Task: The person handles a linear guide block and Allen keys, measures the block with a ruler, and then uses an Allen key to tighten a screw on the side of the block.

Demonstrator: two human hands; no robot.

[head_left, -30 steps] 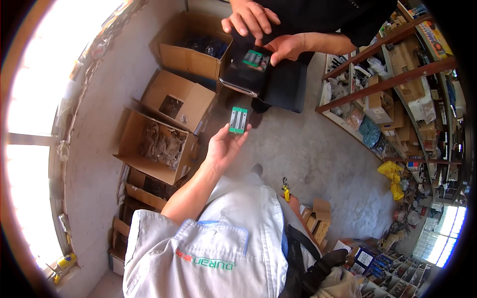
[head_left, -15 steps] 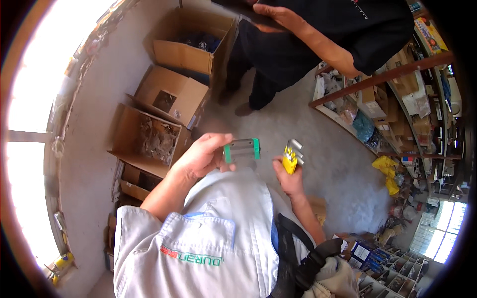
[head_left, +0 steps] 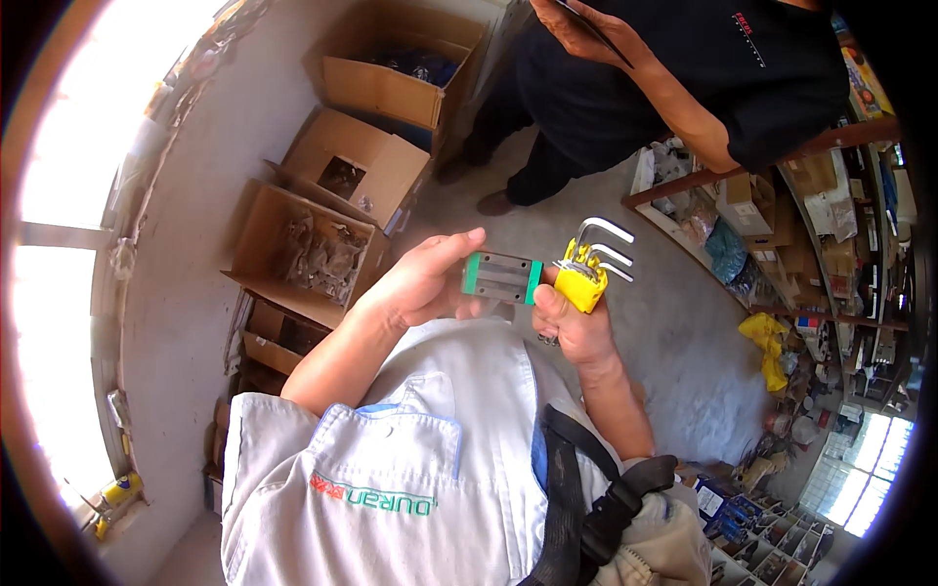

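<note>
My left hand grips a small grey metal block with green end caps, held level in front of my chest. My right hand is closed around a yellow holder of bent metal hex keys, whose silver ends stick up and to the right. The key set sits right against the block's right green cap. Both forearms rise from my grey work shirt.
Another person in dark clothes stands just ahead, one hand holding a dark flat thing near the top edge. Open cardboard boxes of parts line the floor at left. Cluttered shelves run down the right. Bright windows on the left.
My hands have come together: the yellow key set now touches the block's right end. The view has drawn closer to the hands, and the other person stands nearer.
</note>
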